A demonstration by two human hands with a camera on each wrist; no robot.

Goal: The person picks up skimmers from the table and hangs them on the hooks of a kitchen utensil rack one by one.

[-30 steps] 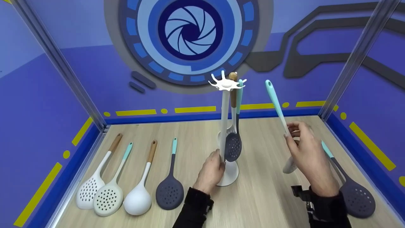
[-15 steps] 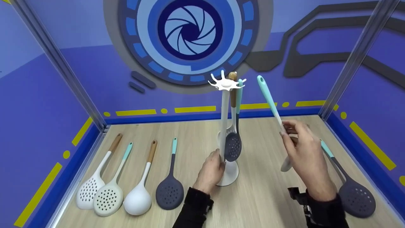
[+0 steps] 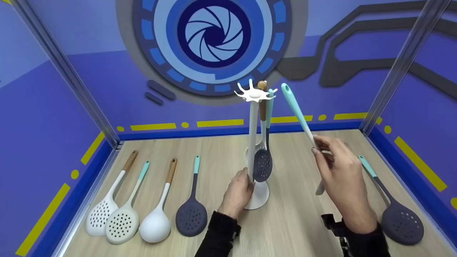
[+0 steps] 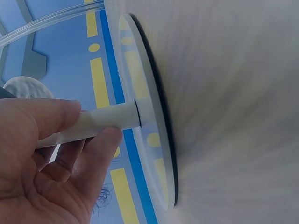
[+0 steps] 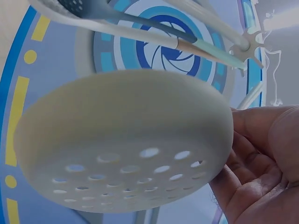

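Observation:
My left hand [image 3: 238, 192] grips the pole [image 3: 253, 139] of a white utensil stand low down, just above its round base [image 4: 145, 116]. In my right hand [image 3: 341, 175], fingers and thumb pinch the shaft of a pale strainer ladle with a mint handle [image 3: 295, 109]. That handle leans toward the stand's hooks [image 3: 255, 93], handle end up, a short gap away. The right wrist view shows its perforated bowl [image 5: 121, 112] close up; in the head view my hand mostly hides it. From the stand hang a dark skimmer [image 3: 262, 166] and a white utensil with a wooden handle [image 3: 263, 110].
On the table's left lie a white slotted turner [image 3: 101, 216], a cream skimmer [image 3: 122, 223], a white ladle [image 3: 155, 226] and a dark slotted turner [image 3: 191, 216]. Another dark slotted turner [image 3: 402, 225] lies at the right, beside my right forearm. Blue printed walls [image 3: 85, 92] enclose the table.
My right hand has carried the strainer ladle leftward, its handle end now nearer the stand's hooks and slightly higher. My left hand keeps its grip on the pole.

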